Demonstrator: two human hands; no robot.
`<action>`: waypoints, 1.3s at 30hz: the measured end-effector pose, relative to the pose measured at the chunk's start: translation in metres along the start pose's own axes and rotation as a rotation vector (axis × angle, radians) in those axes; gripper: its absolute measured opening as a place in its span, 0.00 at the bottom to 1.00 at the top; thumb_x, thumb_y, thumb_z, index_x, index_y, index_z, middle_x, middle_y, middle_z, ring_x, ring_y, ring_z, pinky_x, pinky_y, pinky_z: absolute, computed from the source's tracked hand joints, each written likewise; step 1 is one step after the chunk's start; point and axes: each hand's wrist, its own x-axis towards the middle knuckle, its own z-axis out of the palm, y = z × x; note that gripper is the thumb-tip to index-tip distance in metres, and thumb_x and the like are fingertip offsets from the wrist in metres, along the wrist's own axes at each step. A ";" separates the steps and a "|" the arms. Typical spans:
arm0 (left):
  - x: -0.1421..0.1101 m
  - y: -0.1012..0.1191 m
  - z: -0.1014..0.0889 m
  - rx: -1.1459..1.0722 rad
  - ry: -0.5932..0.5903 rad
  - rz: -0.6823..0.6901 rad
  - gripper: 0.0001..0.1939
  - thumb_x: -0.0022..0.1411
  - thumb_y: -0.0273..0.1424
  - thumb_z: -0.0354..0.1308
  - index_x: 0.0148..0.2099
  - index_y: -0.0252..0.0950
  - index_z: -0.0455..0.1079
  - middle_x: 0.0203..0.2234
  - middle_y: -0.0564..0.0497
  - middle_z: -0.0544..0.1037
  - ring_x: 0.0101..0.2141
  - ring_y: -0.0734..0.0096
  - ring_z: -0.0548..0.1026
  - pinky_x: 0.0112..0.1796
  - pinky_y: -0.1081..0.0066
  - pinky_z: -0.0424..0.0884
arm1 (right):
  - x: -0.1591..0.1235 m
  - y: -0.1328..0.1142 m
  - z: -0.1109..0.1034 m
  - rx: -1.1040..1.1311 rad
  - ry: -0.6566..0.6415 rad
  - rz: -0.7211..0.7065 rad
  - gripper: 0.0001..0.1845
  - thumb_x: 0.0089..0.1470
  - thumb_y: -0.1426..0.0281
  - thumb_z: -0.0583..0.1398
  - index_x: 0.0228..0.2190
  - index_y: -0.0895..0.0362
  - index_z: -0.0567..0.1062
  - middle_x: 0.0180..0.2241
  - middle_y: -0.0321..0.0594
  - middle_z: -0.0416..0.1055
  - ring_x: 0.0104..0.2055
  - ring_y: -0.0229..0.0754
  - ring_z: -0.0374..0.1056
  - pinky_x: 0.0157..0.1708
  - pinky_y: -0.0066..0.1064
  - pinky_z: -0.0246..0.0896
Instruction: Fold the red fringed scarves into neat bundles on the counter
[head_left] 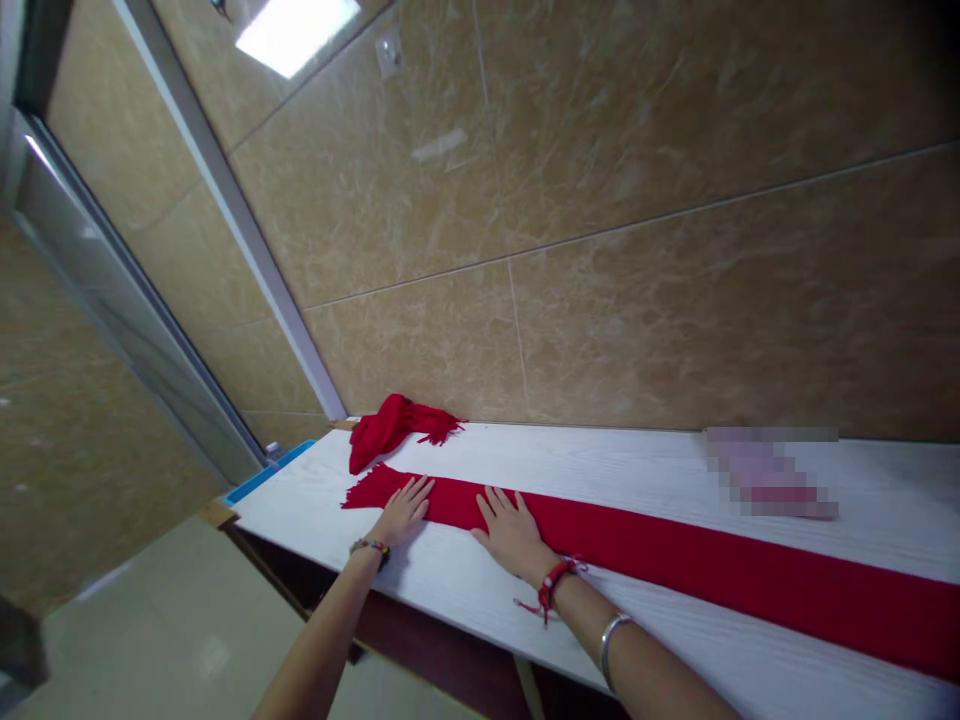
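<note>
A long red scarf (675,550) lies stretched along the white table, running out of view at the right. Its fringed end is toward the left. My left hand (403,510) rests flat on the scarf close to that fringe, fingers extended. Farther right, my right hand (512,532) presses on the cloth with its fingers spread. Neither hand grips anything. Behind the fringe, a second red scarf (386,430) lies bunched up, its own tassels pointing right.
The white table (300,510) stands against a tan tiled wall (637,330). A blurred-out pinkish item (772,475) lies at the back right. Blue edging (270,472) marks the table's left end, with floor (172,620) beyond it.
</note>
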 end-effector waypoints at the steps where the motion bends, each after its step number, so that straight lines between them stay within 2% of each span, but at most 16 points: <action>1: 0.001 -0.002 0.000 0.013 0.004 -0.001 0.24 0.64 0.35 0.35 0.60 0.37 0.50 0.58 0.45 0.55 0.58 0.60 0.51 0.52 0.54 0.55 | -0.012 0.012 -0.006 -0.014 -0.008 0.025 0.32 0.57 0.56 0.41 0.56 0.62 0.53 0.59 0.51 0.46 0.60 0.48 0.40 0.55 0.47 0.33; 5: 0.006 0.000 -0.002 0.059 -0.037 -0.047 0.24 0.63 0.34 0.34 0.61 0.36 0.49 0.59 0.44 0.52 0.58 0.58 0.51 0.50 0.53 0.56 | -0.088 0.073 -0.034 -0.093 -0.016 0.123 0.35 0.55 0.53 0.43 0.56 0.62 0.53 0.59 0.50 0.46 0.60 0.49 0.40 0.56 0.47 0.33; 9: 0.007 0.012 -0.011 0.139 -0.084 -0.223 0.25 0.62 0.34 0.33 0.62 0.39 0.46 0.59 0.46 0.50 0.58 0.58 0.50 0.51 0.50 0.54 | -0.183 0.137 -0.061 -0.195 0.022 0.242 0.37 0.53 0.50 0.43 0.57 0.62 0.52 0.59 0.50 0.46 0.61 0.49 0.40 0.56 0.48 0.33; 11: 0.006 0.026 -0.019 0.193 -0.099 -0.336 0.25 0.62 0.33 0.35 0.61 0.38 0.47 0.59 0.44 0.51 0.58 0.55 0.50 0.51 0.49 0.52 | -0.216 0.160 -0.074 -0.238 0.009 0.327 0.37 0.54 0.50 0.43 0.57 0.62 0.53 0.59 0.50 0.46 0.61 0.49 0.40 0.56 0.50 0.33; 13: 0.009 0.050 -0.029 0.242 -0.081 -0.392 0.25 0.61 0.32 0.37 0.60 0.36 0.50 0.59 0.41 0.51 0.58 0.52 0.49 0.51 0.48 0.51 | -0.232 0.172 -0.084 -0.259 -0.012 0.406 0.37 0.54 0.51 0.43 0.56 0.63 0.53 0.59 0.52 0.46 0.60 0.51 0.39 0.55 0.53 0.32; 16: 0.028 0.118 -0.038 0.234 0.037 -0.299 0.25 0.62 0.34 0.37 0.60 0.33 0.52 0.58 0.37 0.51 0.57 0.49 0.50 0.50 0.49 0.54 | -0.226 0.161 -0.093 -0.245 0.021 0.423 0.36 0.55 0.52 0.41 0.56 0.66 0.53 0.59 0.53 0.45 0.61 0.53 0.37 0.54 0.54 0.31; 19: 0.051 0.213 -0.034 0.090 0.120 -0.032 0.25 0.63 0.37 0.35 0.60 0.35 0.51 0.59 0.39 0.51 0.58 0.52 0.49 0.50 0.53 0.56 | -0.205 0.139 -0.095 -0.169 0.071 0.341 0.34 0.56 0.52 0.40 0.57 0.62 0.51 0.59 0.49 0.45 0.61 0.50 0.38 0.55 0.52 0.31; 21: 0.059 0.271 -0.025 0.000 0.086 0.148 0.24 0.63 0.39 0.35 0.60 0.41 0.50 0.60 0.46 0.49 0.58 0.55 0.48 0.50 0.53 0.55 | -0.199 0.139 -0.096 -0.117 0.060 0.328 0.35 0.56 0.51 0.38 0.57 0.60 0.52 0.59 0.48 0.46 0.61 0.50 0.39 0.55 0.51 0.32; 23: 0.062 0.306 -0.014 -0.018 -0.002 0.201 0.24 0.62 0.40 0.37 0.60 0.45 0.49 0.60 0.50 0.49 0.58 0.52 0.49 0.49 0.49 0.55 | -0.211 0.154 -0.100 -0.109 0.038 0.348 0.35 0.55 0.50 0.37 0.57 0.58 0.52 0.59 0.47 0.46 0.61 0.50 0.38 0.55 0.52 0.32; 26: 0.065 0.312 0.000 0.042 -0.048 0.176 0.26 0.61 0.39 0.38 0.61 0.45 0.47 0.60 0.51 0.51 0.58 0.52 0.49 0.50 0.49 0.52 | -0.264 0.199 -0.117 -0.162 0.013 0.471 0.35 0.56 0.50 0.37 0.57 0.57 0.51 0.59 0.47 0.45 0.61 0.51 0.37 0.54 0.53 0.32; 28: 0.068 0.299 0.006 0.098 -0.046 0.182 0.26 0.60 0.37 0.38 0.61 0.46 0.47 0.60 0.52 0.50 0.58 0.52 0.48 0.50 0.49 0.53 | -0.311 0.235 -0.134 -0.228 0.000 0.602 0.33 0.56 0.52 0.39 0.57 0.58 0.51 0.59 0.49 0.45 0.61 0.52 0.36 0.54 0.53 0.33; 30: 0.071 0.285 0.010 0.159 -0.084 0.220 0.25 0.58 0.34 0.41 0.59 0.48 0.53 0.60 0.55 0.49 0.58 0.51 0.46 0.50 0.47 0.52 | -0.354 0.267 -0.151 -0.291 0.005 0.736 0.32 0.57 0.54 0.41 0.57 0.59 0.51 0.59 0.50 0.45 0.61 0.53 0.37 0.53 0.53 0.35; 32: 0.073 0.279 0.013 0.200 -0.094 0.234 0.24 0.56 0.32 0.43 0.56 0.50 0.58 0.60 0.56 0.50 0.58 0.49 0.45 0.49 0.45 0.51 | -0.383 0.289 -0.164 -0.338 0.005 0.829 0.30 0.58 0.56 0.43 0.56 0.61 0.53 0.59 0.51 0.45 0.60 0.52 0.39 0.54 0.51 0.37; 34: 0.074 0.288 0.015 0.217 -0.051 0.197 0.23 0.56 0.30 0.43 0.54 0.49 0.61 0.59 0.55 0.52 0.58 0.48 0.46 0.49 0.43 0.50 | -0.391 0.298 -0.173 -0.375 0.030 0.870 0.30 0.58 0.58 0.44 0.55 0.64 0.55 0.58 0.53 0.48 0.60 0.53 0.40 0.53 0.50 0.38; 36: 0.075 0.310 0.015 0.202 0.041 0.160 0.23 0.57 0.31 0.41 0.56 0.46 0.60 0.59 0.51 0.53 0.58 0.50 0.47 0.50 0.44 0.49 | -0.379 0.295 -0.174 -0.414 0.097 0.830 0.31 0.57 0.57 0.44 0.55 0.65 0.56 0.58 0.55 0.49 0.60 0.54 0.41 0.53 0.50 0.38; 39: 0.079 0.353 0.013 0.102 0.103 0.241 0.25 0.61 0.34 0.36 0.60 0.43 0.51 0.60 0.50 0.48 0.59 0.59 0.47 0.51 0.52 0.52 | -0.346 0.282 -0.168 -0.414 0.169 0.592 0.29 0.58 0.57 0.43 0.56 0.59 0.54 0.58 0.49 0.48 0.60 0.51 0.41 0.54 0.49 0.39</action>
